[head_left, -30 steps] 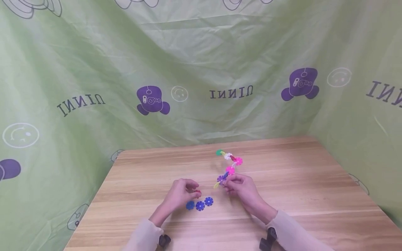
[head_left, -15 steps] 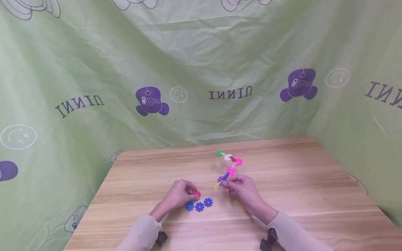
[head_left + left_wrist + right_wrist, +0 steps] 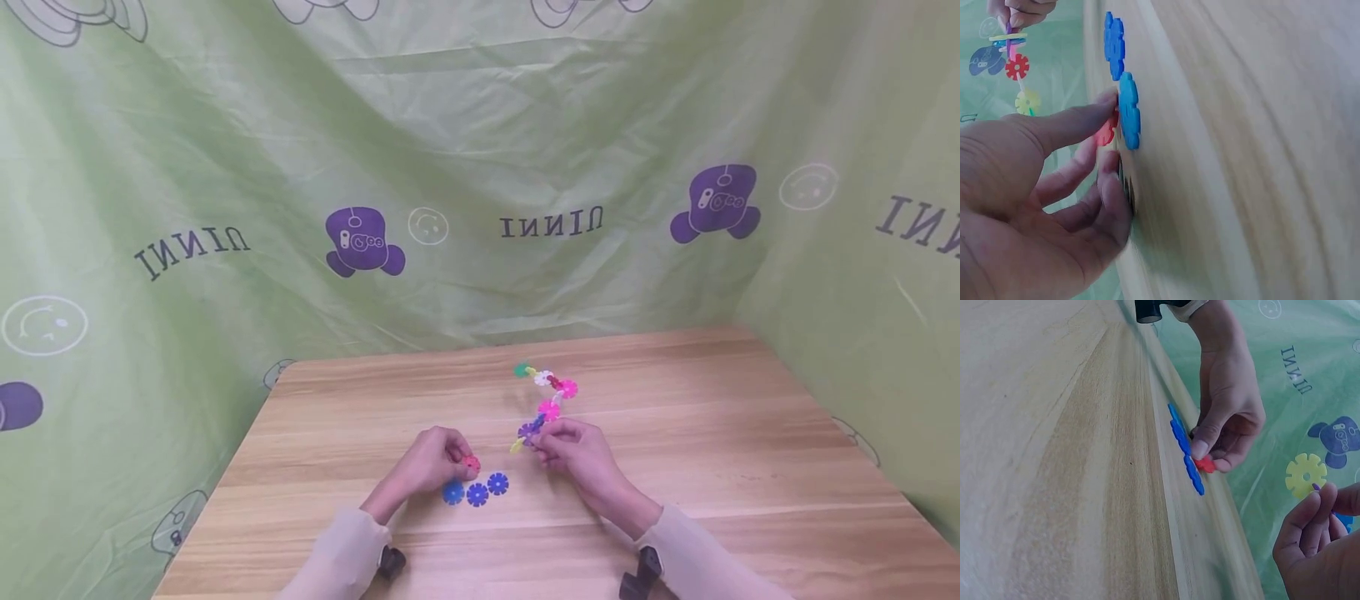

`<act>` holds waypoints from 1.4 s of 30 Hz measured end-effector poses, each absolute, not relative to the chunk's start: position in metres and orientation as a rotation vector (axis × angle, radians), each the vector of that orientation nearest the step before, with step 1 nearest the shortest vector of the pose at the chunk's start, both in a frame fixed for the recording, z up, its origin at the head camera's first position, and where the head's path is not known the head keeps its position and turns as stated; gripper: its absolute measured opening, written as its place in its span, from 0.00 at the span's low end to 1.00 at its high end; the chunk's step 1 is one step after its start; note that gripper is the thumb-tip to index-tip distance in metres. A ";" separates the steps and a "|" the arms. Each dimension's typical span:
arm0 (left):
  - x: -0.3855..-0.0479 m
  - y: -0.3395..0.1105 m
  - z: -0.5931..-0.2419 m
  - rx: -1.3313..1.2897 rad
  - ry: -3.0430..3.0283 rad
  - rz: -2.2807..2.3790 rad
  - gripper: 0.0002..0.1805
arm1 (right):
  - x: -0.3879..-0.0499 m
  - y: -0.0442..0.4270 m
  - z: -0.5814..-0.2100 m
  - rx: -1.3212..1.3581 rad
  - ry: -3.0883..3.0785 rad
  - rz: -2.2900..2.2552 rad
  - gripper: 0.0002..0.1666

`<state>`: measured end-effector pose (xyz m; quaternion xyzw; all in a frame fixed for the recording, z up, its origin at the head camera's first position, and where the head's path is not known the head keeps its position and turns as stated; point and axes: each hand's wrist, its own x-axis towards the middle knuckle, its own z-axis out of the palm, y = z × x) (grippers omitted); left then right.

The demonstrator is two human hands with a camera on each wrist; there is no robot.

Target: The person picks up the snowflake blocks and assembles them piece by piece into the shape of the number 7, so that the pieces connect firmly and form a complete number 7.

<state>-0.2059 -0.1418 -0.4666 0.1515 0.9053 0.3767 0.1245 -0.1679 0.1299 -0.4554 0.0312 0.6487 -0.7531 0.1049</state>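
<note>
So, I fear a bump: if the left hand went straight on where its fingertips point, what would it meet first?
Probably the yellow disc at the near end of the chain the right hand holds, though it looks raised above the table, so the left hand may pass beneath.

The left sleeve (image 3: 341, 550), toward the left edge of the surface (image 3: 765, 467), and the right sleeve (image 3: 708, 554), toward its right edge, are plain, long and pale beige, ending at the wrist and leaving the fingers (image 3: 1213, 428) bare. The small black left wrist camera (image 3: 391, 563) has a rounded barrel; the right wrist camera (image 3: 640, 575), also black, looks angular.
</note>
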 end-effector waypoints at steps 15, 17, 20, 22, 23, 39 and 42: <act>-0.194 -0.119 -0.456 0.290 2.143 1.619 0.10 | -0.169 0.131 -0.459 0.093 1.914 -2.230 0.07; -0.193 -0.117 -0.456 0.286 2.130 1.634 0.10 | -0.170 0.131 -0.458 0.090 1.916 -2.226 0.07; -0.193 -0.116 -0.455 0.280 2.127 1.645 0.11 | -0.170 0.130 -0.458 0.083 1.915 -2.226 0.07; -0.193 -0.115 -0.454 0.281 2.118 1.653 0.11 | -0.170 0.130 -0.458 0.086 1.915 -2.228 0.07; -0.193 -0.115 -0.453 0.279 2.114 1.657 0.11 | -0.170 0.130 -0.458 0.087 1.916 -2.230 0.07; -0.191 -0.112 -0.454 0.243 2.062 1.690 0.13 | -0.169 0.129 -0.459 0.066 1.934 -2.216 0.07; -0.190 -0.109 -0.452 0.241 2.083 1.693 0.12 | -0.168 0.128 -0.459 0.060 1.945 -2.208 0.07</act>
